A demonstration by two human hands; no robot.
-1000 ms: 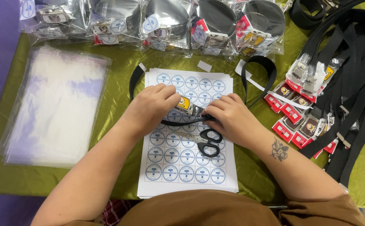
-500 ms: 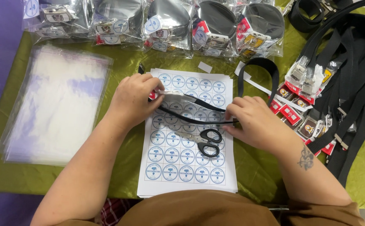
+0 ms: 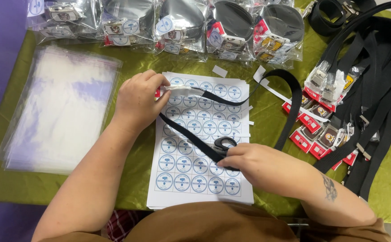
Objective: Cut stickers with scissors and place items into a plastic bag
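My left hand (image 3: 137,101) grips the wrapped buckle end (image 3: 177,89) of a black webbing belt (image 3: 191,134) over the top left of a white sheet of round blue stickers (image 3: 202,175). My right hand (image 3: 256,166) pinches the same belt lower down, near the sheet's bottom right. The strap runs taut between both hands, and its other part loops up and right (image 3: 294,96) over the green cloth. Black scissors (image 3: 224,144) lie on the sheet, partly hidden under my right hand.
A stack of clear plastic bags (image 3: 61,107) lies at the left. Bagged belts (image 3: 182,27) line the far edge. Red-carded buckles (image 3: 321,130) and a heap of loose black straps (image 3: 374,80) fill the right. Green cloth (image 3: 133,62) covers the table.
My hands moved apart along the belt. The left hand carried the buckle end up and left; the right hand slid down toward me, drawing the strap out across the sticker sheet.
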